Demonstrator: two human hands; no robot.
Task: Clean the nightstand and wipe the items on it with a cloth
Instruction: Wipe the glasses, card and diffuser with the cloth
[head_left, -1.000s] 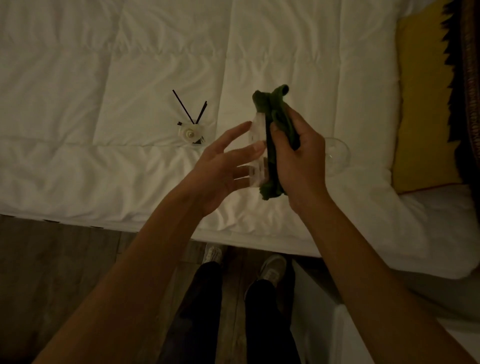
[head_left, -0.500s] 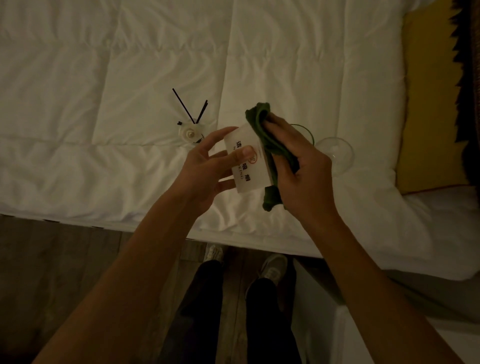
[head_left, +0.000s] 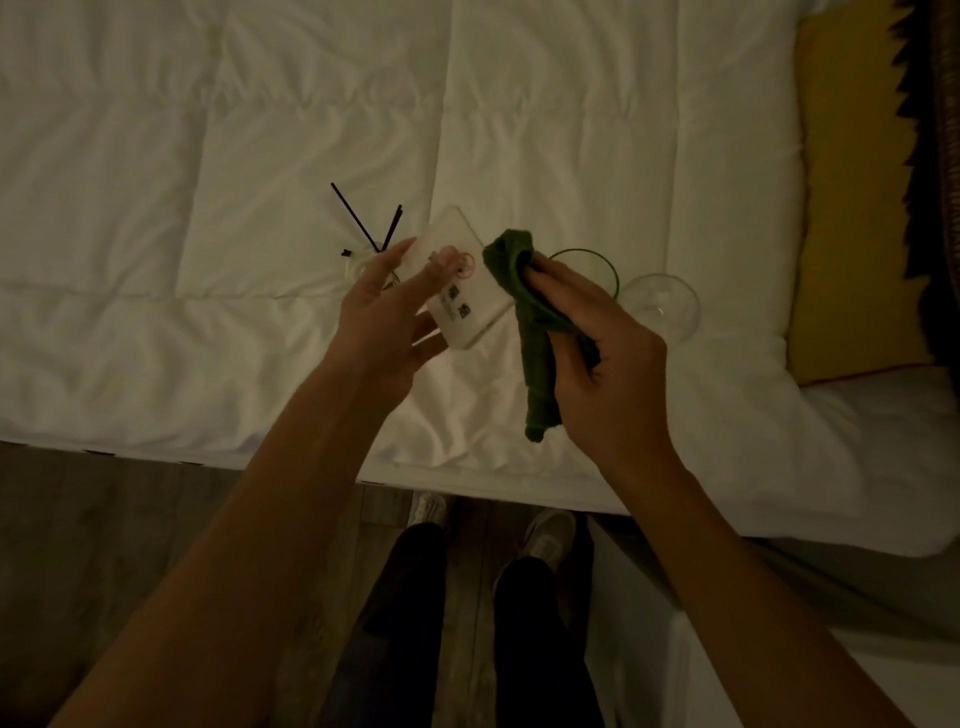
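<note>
Two hands work above the bed edge. Left hand (head_left: 387, 317) cradles a small white sign card (head_left: 462, 280) from below, fingers extended along its face, thumb beneath; card held over the white duvet (head_left: 208, 260), tilted, its long axis running from upper left to lower right, printed face up. Right hand (head_left: 597, 353) grips a green cloth (head_left: 530, 322), fingers curled round it, cloth's upper fold touching the card's right edge, tail hanging down. Behind on the duvet: a reed diffuser (head_left: 363, 249) with dark sticks, a green-rimmed glass (head_left: 597, 265), a clear glass (head_left: 660, 306). Yellow pillow (head_left: 852, 208) at right.
</note>
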